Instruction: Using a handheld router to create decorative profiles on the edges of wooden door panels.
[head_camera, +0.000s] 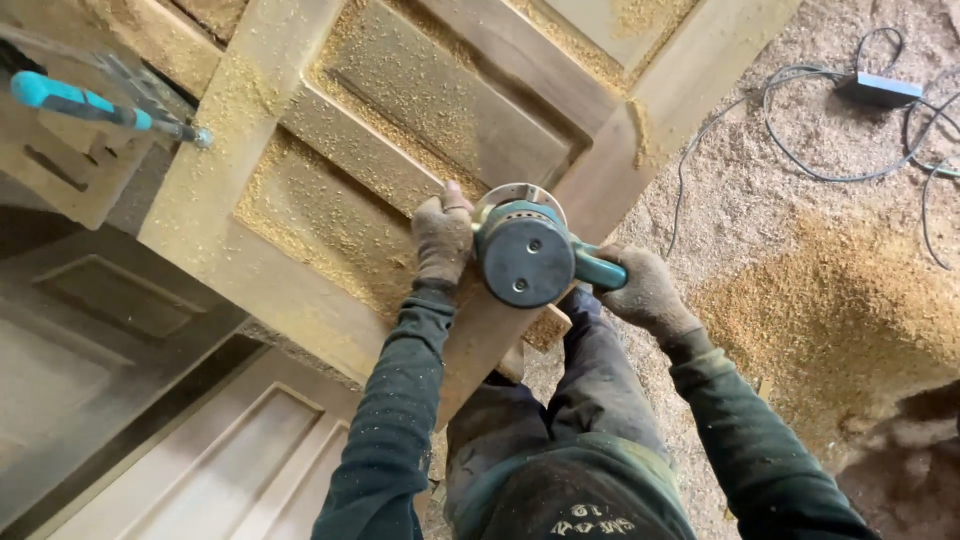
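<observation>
- Across the sawdust-covered wooden door (330, 160), at its lower edge, you pressed a teal power router (525, 250) against the frame.
- Your left hand (443, 238) lay beside the router's round body, fingers resting on the door panel and touching the tool's base; whether they gripped it could not be told.
- Your right hand (645, 292) was wrapped tight around the router's teal handle (600, 270).
- Up at the left, a teal-handled clamp (100, 108) bore on the door's corner.
- Sawdust (840, 310) was heaped on the floor to your right, with a grey cable (760, 130) looping across it.
</observation>
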